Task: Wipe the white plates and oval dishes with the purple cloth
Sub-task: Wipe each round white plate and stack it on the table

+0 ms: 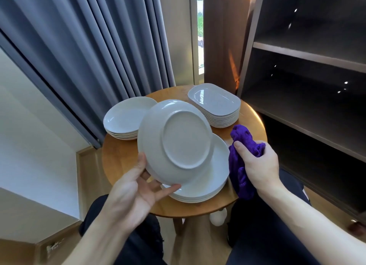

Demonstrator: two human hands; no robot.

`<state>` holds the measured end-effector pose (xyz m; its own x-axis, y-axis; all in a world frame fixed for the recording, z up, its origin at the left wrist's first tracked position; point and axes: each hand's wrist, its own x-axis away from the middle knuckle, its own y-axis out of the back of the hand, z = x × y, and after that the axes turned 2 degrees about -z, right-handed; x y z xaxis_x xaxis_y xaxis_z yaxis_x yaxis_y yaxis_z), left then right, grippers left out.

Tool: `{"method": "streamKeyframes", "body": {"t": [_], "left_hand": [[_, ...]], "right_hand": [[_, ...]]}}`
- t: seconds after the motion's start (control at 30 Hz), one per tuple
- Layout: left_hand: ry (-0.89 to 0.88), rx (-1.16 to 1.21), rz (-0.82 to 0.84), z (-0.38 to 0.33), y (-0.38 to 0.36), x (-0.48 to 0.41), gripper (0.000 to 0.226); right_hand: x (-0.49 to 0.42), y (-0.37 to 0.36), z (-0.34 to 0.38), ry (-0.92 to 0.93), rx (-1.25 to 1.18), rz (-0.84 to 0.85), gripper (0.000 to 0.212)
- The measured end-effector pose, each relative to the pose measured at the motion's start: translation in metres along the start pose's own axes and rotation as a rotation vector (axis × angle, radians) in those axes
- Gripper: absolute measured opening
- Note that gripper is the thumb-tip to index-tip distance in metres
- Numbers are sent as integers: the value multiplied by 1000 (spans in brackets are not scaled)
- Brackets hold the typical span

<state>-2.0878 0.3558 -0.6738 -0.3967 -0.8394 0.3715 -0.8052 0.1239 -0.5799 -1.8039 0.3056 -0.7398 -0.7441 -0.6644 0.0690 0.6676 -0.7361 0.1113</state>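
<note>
white plate (178,142): rim gripped by our left hand (136,193), underside tilted toward us for wiping, we judge; right hand (257,165) clutches purple cloth (241,136).

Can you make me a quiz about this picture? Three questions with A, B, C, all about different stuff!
1. Where is the stack of oval dishes? A on a shelf; B on the table's far right; C on the floor.
2. How many stacks sit on the table? A one; B three; C five.
3. The plate in the left hand shows us: A its bottom; B its top; C a crack.
Answers: 1 B, it stands on the wood, back right. 2 B, round plates far left, round plates near, oval dishes. 3 A, its foot ring faces the camera.
</note>
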Motion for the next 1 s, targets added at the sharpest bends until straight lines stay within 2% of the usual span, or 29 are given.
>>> {"method": "streamKeyframes", "body": {"t": [0.23, 0.4, 0.63, 0.77, 0.87, 1.0], "left_hand": [[232, 193, 12, 16, 14, -5, 42], [253, 236, -10, 16, 20, -7, 44], [243, 247, 44, 15, 24, -7, 41], [216, 146, 85, 12, 27, -6, 42], [185, -35, 29, 13, 29, -9, 38], [129, -136, -24, 14, 30, -10, 35]], "right_hand": [[-2, 5, 3, 3, 22, 5, 32], [-1, 5, 7, 22, 15, 21, 31], [7, -3, 17, 104, 61, 44, 28], [11, -4, 21, 142, 71, 34, 31], [18, -2, 30, 209, 57, 43, 38], [26, -1, 42, 331, 33, 100, 48]]}}
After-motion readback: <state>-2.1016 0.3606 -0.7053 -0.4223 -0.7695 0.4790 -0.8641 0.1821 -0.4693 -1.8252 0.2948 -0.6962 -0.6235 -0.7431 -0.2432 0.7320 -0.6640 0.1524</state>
